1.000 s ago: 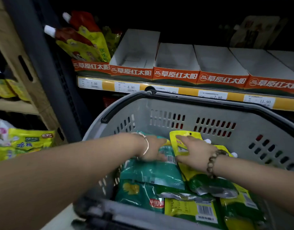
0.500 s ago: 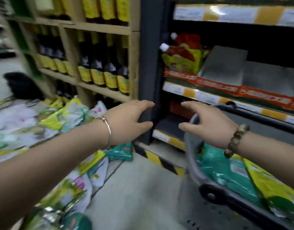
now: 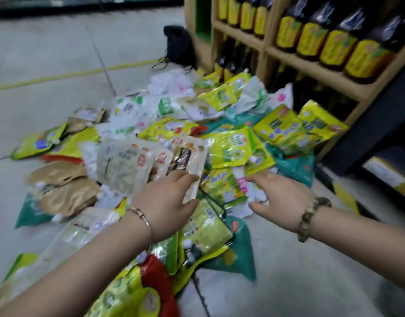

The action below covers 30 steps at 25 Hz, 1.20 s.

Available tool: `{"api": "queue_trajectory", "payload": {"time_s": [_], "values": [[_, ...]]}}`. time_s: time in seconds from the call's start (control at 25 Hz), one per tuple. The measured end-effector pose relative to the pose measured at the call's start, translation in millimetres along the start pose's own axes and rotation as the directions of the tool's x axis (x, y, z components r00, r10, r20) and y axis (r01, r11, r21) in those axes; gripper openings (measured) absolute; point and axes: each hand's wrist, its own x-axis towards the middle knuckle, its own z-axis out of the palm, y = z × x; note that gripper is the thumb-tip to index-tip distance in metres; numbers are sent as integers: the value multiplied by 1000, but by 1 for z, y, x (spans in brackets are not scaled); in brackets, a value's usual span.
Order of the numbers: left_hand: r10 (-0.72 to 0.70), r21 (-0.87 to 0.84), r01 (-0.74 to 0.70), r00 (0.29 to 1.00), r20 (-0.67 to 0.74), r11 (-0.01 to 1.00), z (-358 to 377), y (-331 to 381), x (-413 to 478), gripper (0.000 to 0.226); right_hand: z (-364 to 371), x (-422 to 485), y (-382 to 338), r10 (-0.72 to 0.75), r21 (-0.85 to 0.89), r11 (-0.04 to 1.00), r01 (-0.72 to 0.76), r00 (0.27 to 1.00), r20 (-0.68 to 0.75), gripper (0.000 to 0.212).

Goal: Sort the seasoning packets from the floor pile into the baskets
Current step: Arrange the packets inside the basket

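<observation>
Both hands have swung away from the grey basket, which is now out of view, and reach over the pile of seasoning packets (image 3: 174,143) spread on the concrete floor (image 3: 48,65); the left hand (image 3: 167,207), fingers spread and holding nothing, hovers above a pale clear packet (image 3: 126,165); the right hand (image 3: 281,200), likewise spread and empty, hangs over a yellow-green packet (image 3: 222,186); dark bottles with yellow labels (image 3: 334,46) fill the wooden shelf (image 3: 311,72) beside the pile.
</observation>
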Motion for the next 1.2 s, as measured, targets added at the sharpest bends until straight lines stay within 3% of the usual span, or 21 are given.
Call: {"api": "queue_trajectory", "payload": {"time_s": [0.24, 0.4, 0.52, 0.68, 0.76, 0.92, 1.04, 1.12, 1.2], "values": [[-249, -54, 256, 963, 104, 965, 73, -70, -67, 47, 106, 31, -60, 2, 41, 999, -17, 942, 335, 59], [-342, -47, 354, 926, 162, 934, 95, -97, -98, 47, 154, 33, -109, 89, 232, 951, -203, 900, 426, 48], [-427, 14, 433, 882, 199, 901, 101, -112, -114, 55, 172, 24, -128, 126, 169, 966, -196, 926, 355, 38], [-535, 158, 524, 723, 436, 837, 112, -116, -128, 83, 174, 16, -127, 167, 218, 950, -222, 955, 245, 29], [-510, 95, 532, 724, 465, 842, 118, -114, -129, 77, 174, 17, -129, 164, 252, 942, -222, 959, 230, 27], [-457, -23, 507, 795, 399, 861, 121, -108, -139, 63, 167, 27, -132, 194, 360, 904, -232, 971, 138, 26], [-494, -5, 513, 829, 261, 859, 112, -111, -147, 56, 160, 50, -140, 106, 465, 877, -122, 993, 61, 27], [-571, -67, 576, 817, 79, 815, 99, -119, -148, 52, 159, 73, -153, 19, 490, 870, -51, 997, 70, 32], [-666, -202, 640, 738, -107, 741, 88, -132, -150, 43, 161, 94, -168, -46, 445, 895, -13, 992, 121, 37]]}}
